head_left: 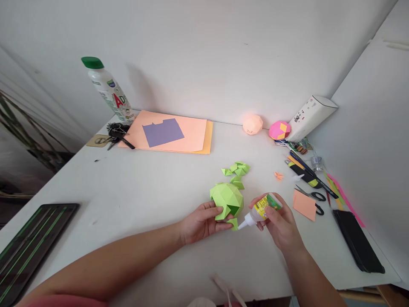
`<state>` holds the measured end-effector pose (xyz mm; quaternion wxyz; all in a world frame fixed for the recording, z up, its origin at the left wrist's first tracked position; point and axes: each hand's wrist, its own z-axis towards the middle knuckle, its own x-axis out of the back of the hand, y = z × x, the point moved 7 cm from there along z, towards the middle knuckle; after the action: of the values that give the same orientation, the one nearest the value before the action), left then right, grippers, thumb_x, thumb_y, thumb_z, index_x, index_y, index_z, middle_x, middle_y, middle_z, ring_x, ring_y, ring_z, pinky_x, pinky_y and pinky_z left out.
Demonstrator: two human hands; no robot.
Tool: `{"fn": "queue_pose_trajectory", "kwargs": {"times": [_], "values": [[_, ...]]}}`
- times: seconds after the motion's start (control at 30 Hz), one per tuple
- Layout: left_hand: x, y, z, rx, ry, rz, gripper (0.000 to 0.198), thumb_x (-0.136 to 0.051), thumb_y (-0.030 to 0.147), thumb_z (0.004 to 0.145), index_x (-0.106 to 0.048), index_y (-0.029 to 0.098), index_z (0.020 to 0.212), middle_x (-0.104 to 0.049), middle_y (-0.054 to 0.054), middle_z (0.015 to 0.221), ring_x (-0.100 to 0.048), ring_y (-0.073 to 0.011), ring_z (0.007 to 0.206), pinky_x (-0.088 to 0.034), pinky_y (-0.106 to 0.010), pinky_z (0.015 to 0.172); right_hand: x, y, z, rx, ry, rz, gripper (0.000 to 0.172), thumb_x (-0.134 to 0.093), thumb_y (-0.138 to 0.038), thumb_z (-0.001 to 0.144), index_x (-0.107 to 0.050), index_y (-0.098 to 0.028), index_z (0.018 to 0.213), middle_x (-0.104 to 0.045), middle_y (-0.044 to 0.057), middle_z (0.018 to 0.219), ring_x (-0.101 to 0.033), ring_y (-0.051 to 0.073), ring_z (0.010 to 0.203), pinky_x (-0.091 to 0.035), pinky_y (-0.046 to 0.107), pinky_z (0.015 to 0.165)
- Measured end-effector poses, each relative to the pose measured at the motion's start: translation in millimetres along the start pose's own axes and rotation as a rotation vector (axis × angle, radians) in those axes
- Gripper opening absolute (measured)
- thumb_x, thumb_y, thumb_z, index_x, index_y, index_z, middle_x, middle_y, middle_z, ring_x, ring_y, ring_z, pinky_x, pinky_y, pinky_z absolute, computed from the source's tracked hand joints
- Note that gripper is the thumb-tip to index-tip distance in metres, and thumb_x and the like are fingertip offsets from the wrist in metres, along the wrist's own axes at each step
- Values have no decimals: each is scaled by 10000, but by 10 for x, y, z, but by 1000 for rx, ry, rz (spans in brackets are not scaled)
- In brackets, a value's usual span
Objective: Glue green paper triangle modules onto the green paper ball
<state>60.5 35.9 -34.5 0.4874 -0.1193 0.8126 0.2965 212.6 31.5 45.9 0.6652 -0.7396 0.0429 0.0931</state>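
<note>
My left hand (pixel 204 224) is closed on a light green faceted paper ball (pixel 225 197), with an opening on its lower right side. One small green paper flap (pixel 234 223) sticks out by the fingertips of that hand. My right hand (pixel 283 221) grips a glue bottle (pixel 262 209) with a yellow and green label, tilted so its white nozzle touches or nearly touches the flap. Just behind the ball lie several loose folded green paper pieces (pixel 238 168).
Peach paper sheets (pixel 194 132) with a purple scrap (pixel 163 133) lie at the back left, beside a white bottle (pixel 110 91) and keys (pixel 118 134). Two finished paper balls, peach (pixel 252 124) and pink (pixel 280 130), stand by the wall. Scissors (pixel 316 196), pens and a black case (pixel 358 241) are right.
</note>
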Motion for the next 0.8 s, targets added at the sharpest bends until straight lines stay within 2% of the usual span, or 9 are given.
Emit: {"fn": "queue_pose_trajectory", "kwargs": {"times": [0.23,0.47,0.63,0.73,0.8], "values": [[-7,-4,0,3,-8,10,208,-670,177,782,-674,70,961,-711,-98,842,-692,-165,799,-572,-268,783,-21,3,-4,37,-11,0,210,-611,-398,832,-553,-226,936,-648,76,975,-538,146,596,-465,316,516],[-21,0,-11,10,3,13,205,-680,172,769,-675,68,947,-709,-91,818,-692,-163,783,-567,-258,766,-38,-44,-19,92,2,-35,217,-625,-404,821,-565,-223,925,-651,82,941,-553,156,608,-462,309,503],[-18,3,-14,7,13,24,192,-668,168,778,-672,70,943,-705,-87,820,-686,-156,784,-562,-256,775,-70,-170,-102,264,-29,-168,202,-611,-362,835,-565,-241,991,-653,88,955,-580,193,709,-495,333,562],[-25,6,-14,3,6,21,199,-675,168,774,-669,65,944,-700,-87,820,-685,-156,789,-565,-253,774,-105,-253,-187,397,-75,-288,225,-605,-301,838,-555,-241,1049,-656,105,971,-599,254,897,-520,408,713],[-31,11,-16,-1,9,17,196,-682,166,768,-668,62,934,-697,-83,803,-683,-152,779,-566,-252,771,-136,-282,-237,468,-119,-331,260,-601,-275,835,-548,-241,1087,-658,112,989,-601,270,945,-510,449,787]]}}
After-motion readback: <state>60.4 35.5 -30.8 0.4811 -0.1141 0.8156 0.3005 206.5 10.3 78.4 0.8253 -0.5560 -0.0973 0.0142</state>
